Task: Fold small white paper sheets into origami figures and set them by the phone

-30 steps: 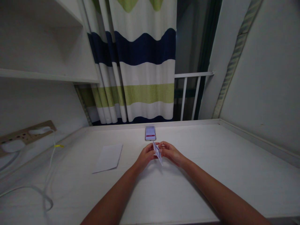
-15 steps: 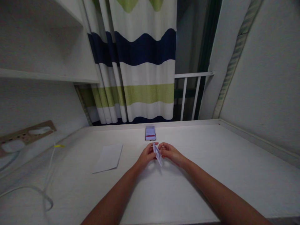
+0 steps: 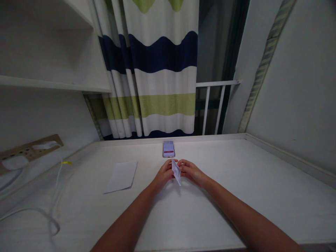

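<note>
A small piece of folded white paper (image 3: 176, 172) stands tilted between my two hands, just above the desk. My left hand (image 3: 165, 174) grips its left side, with the fingers partly behind the paper. From the other side my right hand (image 3: 192, 172) holds it with curled fingers, some of them hidden by the paper. Just beyond the hands lies a phone (image 3: 168, 149) with its screen lit, showing a red bar. Left of my left hand, a few flat sheets of white paper (image 3: 123, 176) lie on the desk.
The white desk (image 3: 210, 217) meets a wall at its right. A power strip (image 3: 28, 154) with plugs sits at the left wall, and a white cable (image 3: 39, 210) curls onto the desk. A striped curtain (image 3: 165, 84) hangs behind, with a shelf (image 3: 52, 84) at upper left.
The folded paper has turned slightly so more of its face shows. My right hand's fingers have closed in on its right side. The phone and the sheets stay put.
</note>
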